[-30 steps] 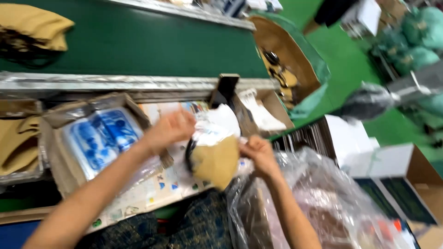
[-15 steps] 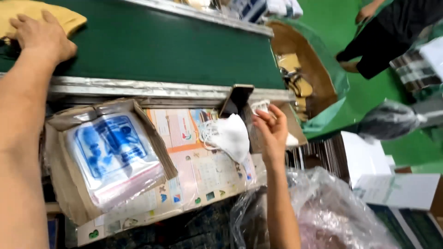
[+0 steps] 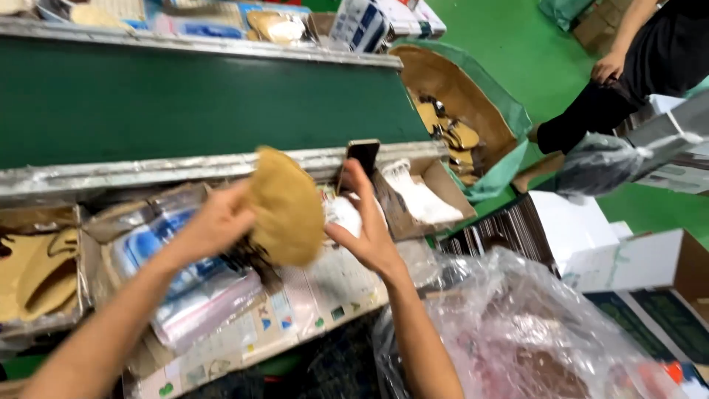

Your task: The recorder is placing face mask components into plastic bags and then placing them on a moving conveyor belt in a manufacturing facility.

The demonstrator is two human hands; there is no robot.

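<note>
A tan insole is raised above the desk, the left hand with fingers clamped on its left edge. The right hand, fingers apart, is just beside the insole. Under them lies a clear packet with blue print in a cardboard tray, and a box of white pieces sits right of the green conveyor belt.

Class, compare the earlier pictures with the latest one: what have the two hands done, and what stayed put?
The left hand came back from the green belt holding a tan pad. The right hand kept to the white piece. The box of blue packets stayed put.
</note>
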